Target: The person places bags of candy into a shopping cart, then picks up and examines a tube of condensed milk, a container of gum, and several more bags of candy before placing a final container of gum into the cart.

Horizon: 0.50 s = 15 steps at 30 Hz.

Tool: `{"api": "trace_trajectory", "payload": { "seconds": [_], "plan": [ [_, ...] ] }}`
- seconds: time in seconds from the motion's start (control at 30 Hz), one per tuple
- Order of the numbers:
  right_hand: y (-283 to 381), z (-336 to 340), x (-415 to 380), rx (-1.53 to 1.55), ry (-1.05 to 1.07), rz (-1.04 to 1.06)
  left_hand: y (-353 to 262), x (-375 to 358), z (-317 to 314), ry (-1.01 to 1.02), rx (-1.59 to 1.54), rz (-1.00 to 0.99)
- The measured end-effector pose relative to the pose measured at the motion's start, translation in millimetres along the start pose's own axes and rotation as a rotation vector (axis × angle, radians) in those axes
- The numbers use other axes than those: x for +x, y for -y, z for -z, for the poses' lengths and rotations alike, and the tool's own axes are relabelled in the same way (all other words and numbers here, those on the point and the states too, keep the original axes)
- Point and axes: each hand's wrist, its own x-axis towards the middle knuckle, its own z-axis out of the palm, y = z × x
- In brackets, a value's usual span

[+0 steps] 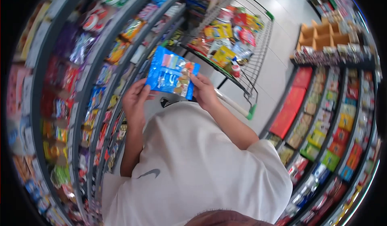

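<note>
A blue snack packet (171,73) with printed panels and a barcode is held up in front of my chest. My left hand (136,99) grips its lower left corner, thumb on the front face. On the opposite side, my right hand (204,91) pinches the right edge near the barcode. The fingers behind the packet are mostly hidden. Just beyond it stands a wire shopping cart (262,52) with green corners, piled with colourful packets (222,32) and a bottle with a red label (235,69).
Shelves of bagged sweets (115,50) run close along my left. Across the aisle, more shelves (322,133) hold small packets and red boxes (288,109), with a wooden divided rack (322,36) above. Pale floor tiles (278,36) extend beyond the cart.
</note>
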Motion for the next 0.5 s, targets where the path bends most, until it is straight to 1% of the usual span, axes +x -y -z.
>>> {"api": "trace_trajectory", "payload": {
  "seconds": [0.07, 0.17, 0.27, 0.33, 0.37, 0.4, 0.47, 0.5],
  "plan": [
    [6.2, 2.7, 0.4, 0.032, -0.026, 0.084, 4.9, 0.1, -2.8, 0.06, -0.03, 0.03],
    [14.2, 23.2, 9.1, 0.058, -0.109, 0.151, 10.6, 1.4, -5.7, 0.121, -0.028, 0.055],
    [33.6, 40.8, 18.1, 0.234, -0.254, 0.243, 18.3, 3.0, -11.8, 0.181, -0.022, 0.084],
    [42.3, 73.5, 32.8, 0.317, -0.276, 0.351, 21.9, 2.2, -17.1, 0.227, -0.016, 0.103],
    [46.8, 93.1, 40.1, 0.378, -0.286, 0.368, 20.3, 1.0, -21.1, 0.242, -0.006, 0.129],
    [56.0, 105.0, 44.1, 0.375, -0.384, 0.376, 19.7, 0.1, -24.2, 0.27, -0.006, 0.134],
    [69.4, 140.0, 53.5, 0.417, -0.446, 0.374, 20.1, -1.4, -28.3, 0.315, -0.005, 0.142],
    [75.9, 151.1, 55.7, 0.41, -0.485, 0.418, 21.2, -1.1, -29.3, 0.332, 0.014, 0.148]
  ]
}}
